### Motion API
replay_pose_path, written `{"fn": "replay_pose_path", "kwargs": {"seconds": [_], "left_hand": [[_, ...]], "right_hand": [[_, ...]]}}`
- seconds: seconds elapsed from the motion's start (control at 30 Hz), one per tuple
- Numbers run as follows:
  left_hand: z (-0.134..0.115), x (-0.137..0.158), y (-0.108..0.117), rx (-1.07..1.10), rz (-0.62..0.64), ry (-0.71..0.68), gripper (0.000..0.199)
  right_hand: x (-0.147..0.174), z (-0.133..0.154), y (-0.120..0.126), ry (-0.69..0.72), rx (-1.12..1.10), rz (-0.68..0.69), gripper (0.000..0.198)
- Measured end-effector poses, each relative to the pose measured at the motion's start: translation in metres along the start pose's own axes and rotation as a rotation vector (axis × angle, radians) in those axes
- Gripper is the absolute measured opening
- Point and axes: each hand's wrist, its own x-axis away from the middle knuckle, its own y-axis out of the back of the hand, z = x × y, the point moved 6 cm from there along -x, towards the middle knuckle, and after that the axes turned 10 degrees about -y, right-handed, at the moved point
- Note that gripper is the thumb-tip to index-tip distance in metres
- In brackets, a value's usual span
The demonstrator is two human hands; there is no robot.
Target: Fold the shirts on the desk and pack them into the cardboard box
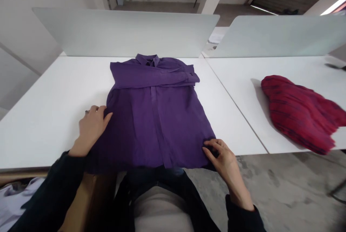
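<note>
The purple button-up shirt [178,116] is pinched at its sides by left fingers [102,108] and right fingers [215,142]; tension should be matched.

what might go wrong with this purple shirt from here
The purple collared fabric shirt could slip off, since its hem hangs over the near edge of the white flat tabletop. The folded purple sleeve fabric across its chest might shift if the bare left hand and bare right hand tug unevenly.
</note>
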Motion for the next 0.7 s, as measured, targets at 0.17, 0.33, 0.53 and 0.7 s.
{"fn": "replay_pose_path", "kwargs": {"seconds": [0.17,0.33,0.53,0.7], "left_hand": [[-0.002,-0.033,-0.013,-0.057,0.098,0.022,0.039],[0.012,-0.017,-0.012,0.0,0.05,0.066,0.044],[0.004,0.068,0.004,0.414,-0.236,0.013,0.036],[-0.056,0.161,-0.071,1.401,0.334,0.33,0.032]], "right_hand": [[0.0,0.0,-0.001,0.0,-0.008,0.007,0.03],[-0.001,0.004,0.0,-0.008,-0.004,-0.007,0.027],[0.034,0.014,0.017,-0.051,-0.111,-0.093,0.021],[0.086,-0.005,-0.024,-0.399,-0.49,0.233,0.038]]}}
